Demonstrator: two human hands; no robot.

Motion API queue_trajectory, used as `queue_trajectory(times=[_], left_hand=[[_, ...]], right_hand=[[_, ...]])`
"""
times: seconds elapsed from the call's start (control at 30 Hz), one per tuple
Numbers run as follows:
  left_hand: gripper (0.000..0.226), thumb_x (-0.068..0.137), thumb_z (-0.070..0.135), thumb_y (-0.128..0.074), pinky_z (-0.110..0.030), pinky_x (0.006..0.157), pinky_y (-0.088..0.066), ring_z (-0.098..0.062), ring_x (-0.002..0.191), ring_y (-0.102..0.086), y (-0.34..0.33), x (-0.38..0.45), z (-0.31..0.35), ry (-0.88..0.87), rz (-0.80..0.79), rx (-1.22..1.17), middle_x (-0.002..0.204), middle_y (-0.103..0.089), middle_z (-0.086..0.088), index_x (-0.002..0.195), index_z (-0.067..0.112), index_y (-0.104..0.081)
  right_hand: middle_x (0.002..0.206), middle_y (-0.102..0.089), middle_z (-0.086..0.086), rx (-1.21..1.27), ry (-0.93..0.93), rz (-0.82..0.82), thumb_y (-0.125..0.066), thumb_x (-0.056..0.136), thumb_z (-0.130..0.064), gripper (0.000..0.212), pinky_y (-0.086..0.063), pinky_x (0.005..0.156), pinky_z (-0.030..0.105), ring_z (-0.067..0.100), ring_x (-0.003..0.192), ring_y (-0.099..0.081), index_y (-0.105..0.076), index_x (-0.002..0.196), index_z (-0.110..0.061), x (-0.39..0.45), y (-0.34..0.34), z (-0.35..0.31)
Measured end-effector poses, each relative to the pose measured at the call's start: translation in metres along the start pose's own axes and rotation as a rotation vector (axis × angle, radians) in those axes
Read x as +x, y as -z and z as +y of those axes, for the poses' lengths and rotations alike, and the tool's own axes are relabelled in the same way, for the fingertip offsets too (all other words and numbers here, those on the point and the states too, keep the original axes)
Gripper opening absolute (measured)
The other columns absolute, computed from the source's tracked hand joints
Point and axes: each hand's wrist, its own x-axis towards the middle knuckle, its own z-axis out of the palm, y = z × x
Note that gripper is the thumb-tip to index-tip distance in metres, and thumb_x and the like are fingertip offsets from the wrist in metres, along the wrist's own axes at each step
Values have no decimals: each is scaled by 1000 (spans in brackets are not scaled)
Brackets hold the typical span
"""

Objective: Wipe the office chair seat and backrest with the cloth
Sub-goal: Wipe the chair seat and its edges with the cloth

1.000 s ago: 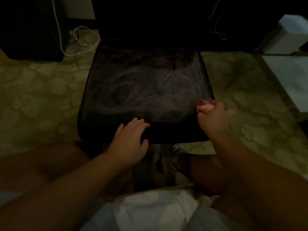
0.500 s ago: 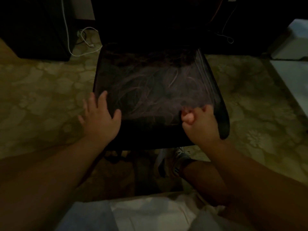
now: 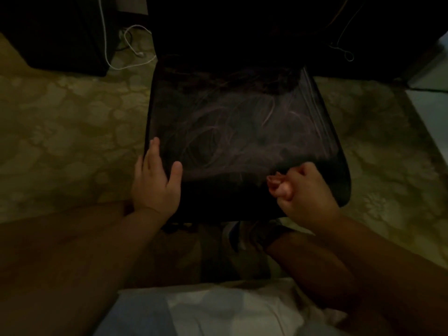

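The office chair seat (image 3: 242, 132), dark and marked with pale swirling streaks, is seen from above on a patterned yellowish floor (image 3: 60, 132); the backrest is lost in the darkness behind it. The left hand (image 3: 156, 184) is laid flat on the seat's front left corner, its fingers straight and close together along the left edge, the thumb spread out onto the seat surface. The right hand (image 3: 308, 192) is curled into a fist at the front right part of the seat, and a small bunched pinkish cloth (image 3: 275, 181) is gripped between its thumb and fingers, touching the seat. A white cable (image 3: 135, 48) is seen lying on the floor beyond the seat's back left corner, beside a dark cabinet (image 3: 53, 32). A shoe (image 3: 242, 236) is glimpsed under the seat's front edge
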Motion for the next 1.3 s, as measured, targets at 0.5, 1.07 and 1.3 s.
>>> queue_trajectory(times=[0.5, 1.07, 1.3], left_hand=[[76, 97, 60, -41, -55, 120, -36, -34, 151, -35, -4, -14, 0, 11, 49, -58, 166, -37, -4, 163, 26, -25], [76, 96, 67, -39, -44, 117, -41, -23, 144, -47, 15, -62, -1, 126, 68, -215, 160, -49, -1, 161, 29, -29], [59, 103, 56, -38, -33, 103, -44, -18, 125, -61, 44, -55, 6, 202, 35, -458, 138, -66, 3, 153, 25, -45]], right_hand=[[113, -50, 10, -26, -51, -3, -82, 80, -35, 33, -48, 81, 31, 27, 89, -58, -69, 99, -12, 38, 16, 1], [119, -46, 8, 48, 51, -66, -80, 79, -29, 45, -50, 93, 36, 31, 108, -52, -67, 121, -18, -35, -10, -92], [119, -50, 13, -43, -18, -97, -80, 80, -35, 37, -53, 92, 39, 35, 104, -58, -67, 107, -13, -29, -5, -97]])
